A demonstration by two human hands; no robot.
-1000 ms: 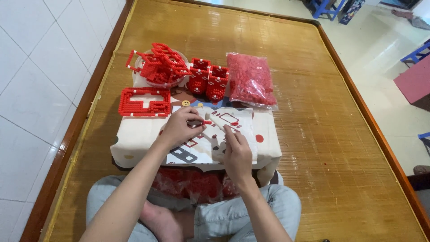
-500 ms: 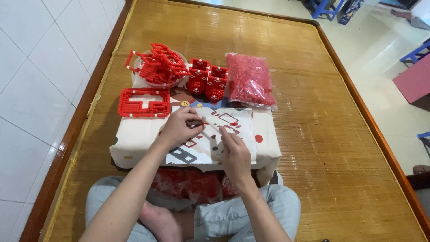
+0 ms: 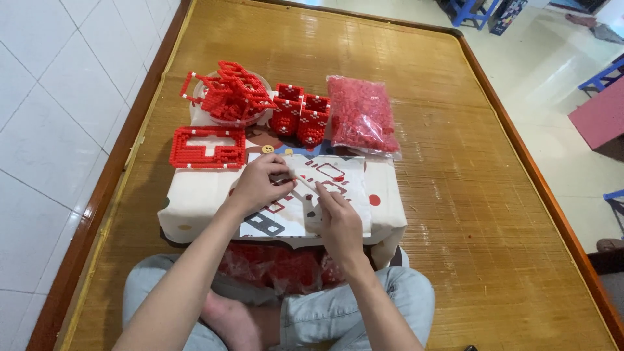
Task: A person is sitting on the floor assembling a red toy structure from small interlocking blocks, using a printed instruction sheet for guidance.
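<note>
Left hand [image 3: 260, 184] curled over the sheet [image 3: 305, 195], fingertips pinched on one end of a thin pale stick [image 3: 304, 184]. Right hand [image 3: 338, 218] just beside, index finger and thumb nipping the other end of the same stick. Stick slanted, low over the sheet's upper middle. Sheet printed with red and dark block shapes, flat on a cream box [image 3: 195, 201] across the lap. Flat red frame [image 3: 208, 147] on the box's far left corner, just beyond the left hand. Behind it a bowl [image 3: 231, 117] heaped with red lattice pieces, then two small red block-built boxes [image 3: 302, 120], then a clear bag of red beads [image 3: 362, 116], all in a row on the woven mat [image 3: 455, 195]. More red bagged pieces [image 3: 279, 266] under the box, between the knees. White tiled wall to the left.
</note>
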